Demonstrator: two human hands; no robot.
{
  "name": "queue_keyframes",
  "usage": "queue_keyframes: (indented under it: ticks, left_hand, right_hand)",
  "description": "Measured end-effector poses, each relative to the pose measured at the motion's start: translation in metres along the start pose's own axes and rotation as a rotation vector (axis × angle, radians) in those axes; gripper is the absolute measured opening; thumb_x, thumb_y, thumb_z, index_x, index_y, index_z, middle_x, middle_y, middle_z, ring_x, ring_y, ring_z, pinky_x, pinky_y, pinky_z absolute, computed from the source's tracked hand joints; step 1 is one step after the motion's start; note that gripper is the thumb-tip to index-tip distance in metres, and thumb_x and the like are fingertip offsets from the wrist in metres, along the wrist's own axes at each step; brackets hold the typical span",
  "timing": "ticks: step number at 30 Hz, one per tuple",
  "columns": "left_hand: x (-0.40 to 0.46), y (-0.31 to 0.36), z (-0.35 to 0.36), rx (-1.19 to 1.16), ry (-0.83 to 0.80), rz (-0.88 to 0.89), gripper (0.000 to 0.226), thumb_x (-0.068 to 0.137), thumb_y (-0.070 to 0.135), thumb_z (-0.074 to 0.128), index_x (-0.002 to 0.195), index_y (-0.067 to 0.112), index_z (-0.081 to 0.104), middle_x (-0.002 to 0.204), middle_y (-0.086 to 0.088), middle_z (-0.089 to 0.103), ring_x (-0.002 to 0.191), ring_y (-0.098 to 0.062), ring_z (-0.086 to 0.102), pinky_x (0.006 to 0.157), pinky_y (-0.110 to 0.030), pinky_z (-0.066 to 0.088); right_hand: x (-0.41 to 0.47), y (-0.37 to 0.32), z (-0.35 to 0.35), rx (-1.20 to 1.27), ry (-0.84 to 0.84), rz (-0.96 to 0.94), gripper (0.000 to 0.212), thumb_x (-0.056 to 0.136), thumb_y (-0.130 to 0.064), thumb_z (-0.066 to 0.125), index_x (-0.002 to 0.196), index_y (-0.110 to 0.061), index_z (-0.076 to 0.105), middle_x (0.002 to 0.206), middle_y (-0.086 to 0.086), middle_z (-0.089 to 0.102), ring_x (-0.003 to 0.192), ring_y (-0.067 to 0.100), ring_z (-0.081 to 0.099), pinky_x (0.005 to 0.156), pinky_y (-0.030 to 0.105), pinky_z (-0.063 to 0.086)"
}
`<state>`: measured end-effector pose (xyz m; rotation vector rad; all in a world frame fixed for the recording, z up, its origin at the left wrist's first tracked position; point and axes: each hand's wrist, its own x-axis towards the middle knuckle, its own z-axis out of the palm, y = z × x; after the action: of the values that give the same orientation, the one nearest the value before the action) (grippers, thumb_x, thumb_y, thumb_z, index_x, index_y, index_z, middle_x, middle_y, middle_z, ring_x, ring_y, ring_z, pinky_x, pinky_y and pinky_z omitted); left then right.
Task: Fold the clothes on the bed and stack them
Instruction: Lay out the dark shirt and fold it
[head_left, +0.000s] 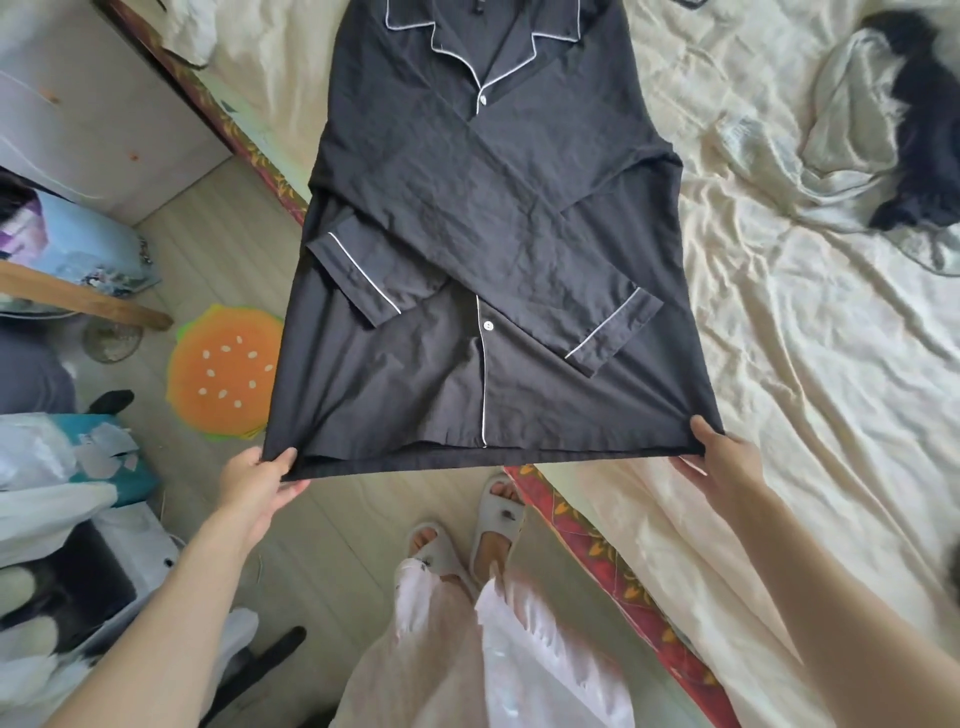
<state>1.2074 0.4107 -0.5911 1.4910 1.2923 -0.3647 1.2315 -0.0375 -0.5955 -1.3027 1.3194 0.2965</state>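
A dark grey pyjama shirt (483, 218) with white piping lies face up, collar far from me, both sleeves crossed over its front. Its upper part rests on the bed (810, 364); its hem end is lifted off the bed edge over the floor. My left hand (260, 483) pinches the hem's left corner, thumb on top. At the hem's right corner my right hand (722, 457) pinches the cloth the same way. The hem is stretched taut between the two hands.
A crumpled pile of pale and black clothes (893, 135) lies at the bed's far right. The red patterned mattress edge (597, 551) runs diagonally. On the floor are a burger-shaped mat (223, 369), boxes and bags at left, and my slippered feet (467, 535).
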Motion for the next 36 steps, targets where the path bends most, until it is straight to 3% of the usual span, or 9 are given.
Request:
queue_keyframes:
  ticks: [5,10,15,18,21,25,29,33,36]
  left_hand:
    - [-0.008,-0.005,-0.003,-0.048,0.007,-0.042,0.021,0.093,-0.007,0.050,0.113,-0.004,0.056,0.126,-0.025,0.055,0.098,-0.030,0.052,0.079,-0.034,0.047]
    - [-0.016,-0.010,-0.021,-0.107,0.016,-0.055,0.035,0.090,-0.013,0.051,0.124,-0.005,0.055,0.125,-0.022,0.057,0.100,-0.028,0.054,0.089,-0.034,0.043]
    - [-0.035,-0.007,-0.037,-0.214,-0.017,-0.135,0.039,0.089,-0.014,0.050,0.127,-0.004,0.052,0.112,-0.017,0.058,0.096,-0.027,0.057,0.088,-0.032,0.044]
    - [-0.041,0.000,-0.041,-0.270,-0.048,-0.156,0.034,0.089,-0.011,0.054,0.121,-0.002,0.052,0.107,-0.019,0.059,0.083,-0.023,0.060,0.087,-0.034,0.045]
    - [-0.042,0.011,-0.044,-0.309,-0.068,-0.124,0.042,0.089,-0.007,0.057,0.129,-0.002,0.046,0.111,-0.019,0.057,0.093,-0.026,0.058,0.089,-0.035,0.045]
    - [-0.041,0.041,-0.038,-0.307,-0.124,0.001,0.017,0.091,-0.003,0.056,0.108,0.000,0.057,0.109,-0.015,0.060,0.080,-0.019,0.060,0.087,-0.034,0.044]
    - [-0.036,0.087,-0.023,-0.351,-0.131,0.125,0.045,0.092,-0.002,0.054,0.136,0.002,0.043,0.114,-0.014,0.058,0.096,-0.025,0.060,0.087,-0.035,0.046]
    - [-0.026,0.141,-0.002,-0.391,-0.127,0.200,0.044,0.091,0.000,0.057,0.134,0.004,0.047,0.106,-0.012,0.061,0.088,-0.020,0.063,0.081,-0.033,0.049]
    - [-0.009,0.188,0.018,-0.414,-0.118,0.226,0.030,0.091,-0.001,0.058,0.119,0.008,0.055,0.106,-0.013,0.062,0.086,-0.020,0.064,0.075,-0.030,0.052]
  right_hand:
    - [-0.004,0.004,-0.008,0.172,-0.071,0.158,0.006,0.092,-0.002,0.057,0.090,-0.006,0.053,0.093,0.007,0.060,0.083,0.018,0.062,0.067,0.031,0.050]
    - [-0.013,0.015,-0.029,0.394,-0.099,0.292,0.019,0.092,0.000,0.054,0.110,-0.004,0.049,0.104,0.010,0.058,0.091,0.021,0.062,0.070,0.030,0.049]
    - [-0.036,0.030,-0.039,0.500,-0.079,0.372,0.006,0.093,-0.004,0.055,0.091,-0.008,0.052,0.101,0.006,0.055,0.101,0.017,0.059,0.070,0.028,0.050]
    - [-0.044,0.034,-0.037,0.425,-0.087,0.337,0.013,0.092,-0.009,0.059,0.103,-0.008,0.052,0.116,0.005,0.055,0.110,0.021,0.058,0.088,0.031,0.050]
    - [-0.051,0.031,-0.030,0.416,-0.080,0.278,0.012,0.093,-0.012,0.058,0.103,-0.010,0.053,0.113,0.004,0.057,0.103,0.022,0.058,0.069,0.031,0.050]
    - [-0.050,0.012,-0.017,0.643,-0.075,0.225,0.034,0.093,-0.009,0.056,0.127,-0.011,0.050,0.121,0.002,0.060,0.096,0.018,0.064,0.058,0.029,0.052]
    - [-0.048,-0.026,0.004,0.758,-0.116,0.146,0.040,0.096,-0.007,0.047,0.136,-0.010,0.045,0.135,0.003,0.054,0.119,0.017,0.055,0.081,0.029,0.050]
    - [-0.042,-0.076,0.027,0.838,-0.158,0.098,0.035,0.096,-0.006,0.047,0.131,-0.008,0.049,0.133,0.003,0.055,0.118,0.019,0.056,0.087,0.031,0.050]
    - [-0.032,-0.121,0.051,0.884,-0.187,0.112,0.009,0.096,-0.008,0.050,0.102,-0.007,0.057,0.114,0.001,0.061,0.099,0.015,0.063,0.070,0.023,0.054]
